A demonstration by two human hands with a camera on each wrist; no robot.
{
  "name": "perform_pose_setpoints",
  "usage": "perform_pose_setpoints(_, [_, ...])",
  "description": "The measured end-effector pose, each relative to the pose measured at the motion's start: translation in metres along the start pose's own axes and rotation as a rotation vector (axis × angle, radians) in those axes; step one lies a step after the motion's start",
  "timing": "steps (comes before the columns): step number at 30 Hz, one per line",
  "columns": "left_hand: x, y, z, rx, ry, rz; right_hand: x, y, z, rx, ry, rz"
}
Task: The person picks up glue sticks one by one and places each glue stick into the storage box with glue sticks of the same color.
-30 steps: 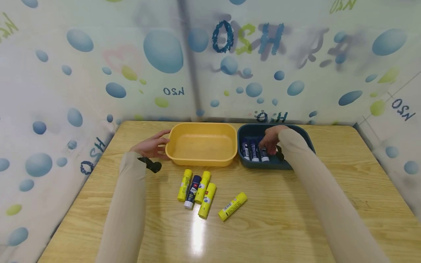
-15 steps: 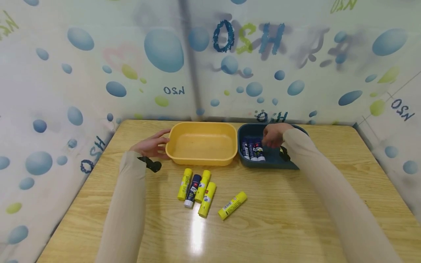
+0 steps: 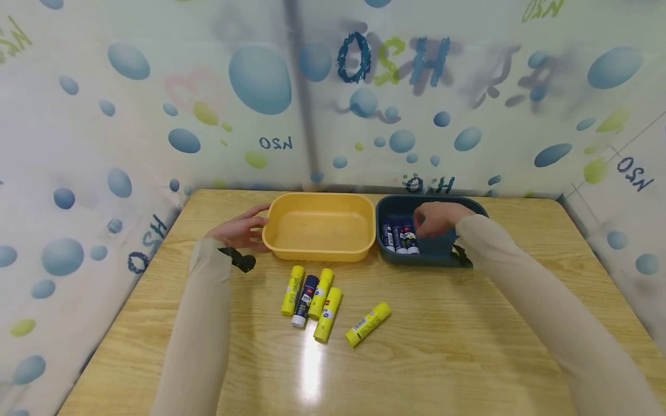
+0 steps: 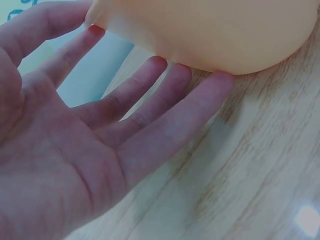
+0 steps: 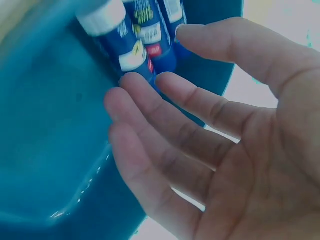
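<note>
Lying nearest, a lone yellow glue stick is found at 5 o'clock from the yellow tray; at 6 o'clock, three more yellow sticks and one navy stick are bunched close together. At the tray's 9 o'clock side, the left hand is held with fingers loosely spread, tips set against the outer wall, nothing gripped.

And over at 3 o'clock, in the dark blue tray, there's the change: since a second ago, the third blue stick has been nudged in towards its two neighbours, and the right hand has been drawn off a little towards 3 o'clock. By the look of it, the row has been settled and that stick released.

From the head view, the right hand's fingers look bunched; from the right wrist, they are shown parted and softly bent, holding nothing, though whether the stick is being brushed cannot be told. From the left wrist, the palm and all five digits are revealed. Farthest off, at 12 o'clock, the patterned backdrop is best taken in from the head.
</note>
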State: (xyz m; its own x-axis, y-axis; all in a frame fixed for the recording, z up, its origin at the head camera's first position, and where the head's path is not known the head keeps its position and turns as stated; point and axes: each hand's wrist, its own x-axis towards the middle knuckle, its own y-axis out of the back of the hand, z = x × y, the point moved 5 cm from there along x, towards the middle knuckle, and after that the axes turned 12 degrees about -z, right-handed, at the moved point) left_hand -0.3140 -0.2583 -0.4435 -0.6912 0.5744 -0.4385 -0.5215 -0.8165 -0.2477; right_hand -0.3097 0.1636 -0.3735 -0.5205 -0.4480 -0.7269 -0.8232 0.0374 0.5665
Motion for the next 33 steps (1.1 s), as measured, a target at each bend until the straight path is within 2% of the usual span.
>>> perform_pose_setpoints(8, [0.001, 0.002, 0.0, 0.058, 0.001, -0.023, -0.012, -0.011, -0.024, -0.158, 0.064, 0.053])
perform_pose_setpoints(14, [0.001, 0.002, 0.003, 0.104, 0.014, -0.007, -0.02, -0.019, -0.034, -0.182, 0.061, 0.08])
perform_pose_setpoints(25, [-0.003, -0.004, 0.01, 0.229, 0.063, 0.03, -0.028, -0.033, -0.033, -0.203, 0.08, 0.1])
perform_pose_setpoints(33, [-0.008, -0.006, 0.016, 0.319, 0.058, 0.035, -0.035, -0.038, -0.027, -0.2, 0.067, 0.143])
